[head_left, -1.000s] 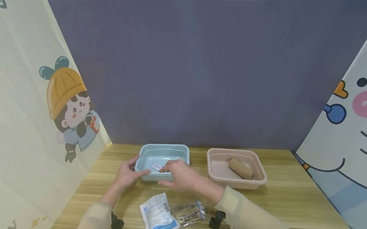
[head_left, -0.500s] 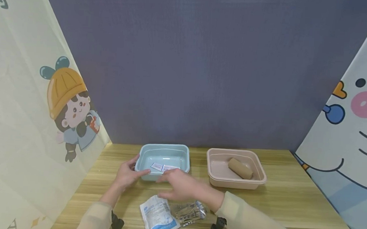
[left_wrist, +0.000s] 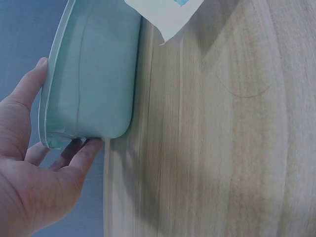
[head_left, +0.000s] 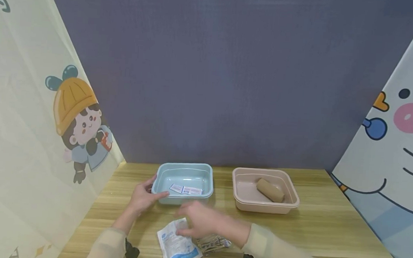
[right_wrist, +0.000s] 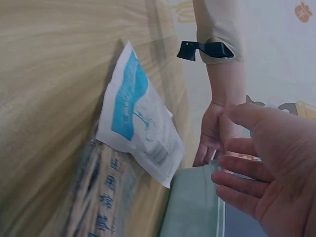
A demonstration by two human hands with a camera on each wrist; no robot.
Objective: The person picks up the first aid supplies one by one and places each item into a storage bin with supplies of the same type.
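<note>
My left hand (head_left: 143,196) holds the left front corner of a light blue plastic basin (head_left: 182,201), thumb over the rim. In the left wrist view its fingers touch the basin's end wall (left_wrist: 101,74). Two small white-and-blue strip packets (head_left: 192,191) lie inside the basin, end to end. Before the basin, my right hand (head_left: 202,220) hovers with nothing in it, fingers loosely spread. Nearest to it are a white-and-blue sealed pouch (right_wrist: 140,118) and a clear bag of cotton swabs (right_wrist: 106,190), both on the table. In the head view the hand partly covers them.
A pink basin (head_left: 265,208) stands to the right with a brown roll (head_left: 271,190) in it. The wooden table (head_left: 328,231) ends at a dark back wall (head_left: 230,87), with printed cloth panels on both sides.
My right hand has drawn back from the blue basin toward the pouch and swabs, uncovering the second strip packet. The left hand has stayed on the basin.
</note>
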